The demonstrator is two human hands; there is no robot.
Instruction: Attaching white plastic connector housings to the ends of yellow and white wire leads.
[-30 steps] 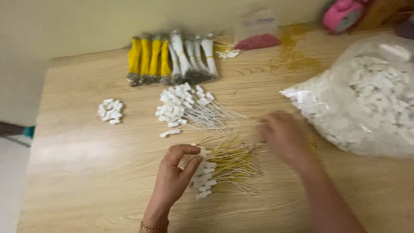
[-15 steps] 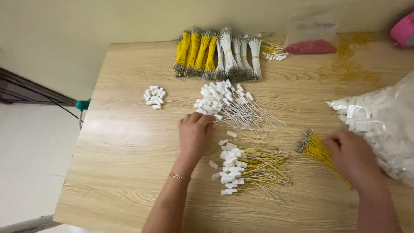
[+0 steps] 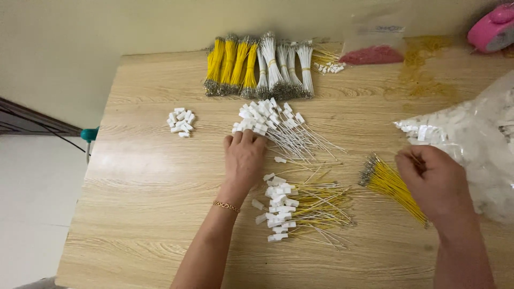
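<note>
At a wooden worktable (image 3: 150, 225), the left hand (image 3: 243, 158) lies flat and open against a fanned heap of white-wired connectors (image 3: 273, 126), steadying it, while the right hand (image 3: 436, 179) closes around a bundle of yellow wires (image 3: 391, 184), beside the clear bag of white housings (image 3: 476, 139).

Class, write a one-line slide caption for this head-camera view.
Left hand touches a pile of white wires with white plastic connectors; right hand holds a bundle of yellow wires on a wooden table.
</note>
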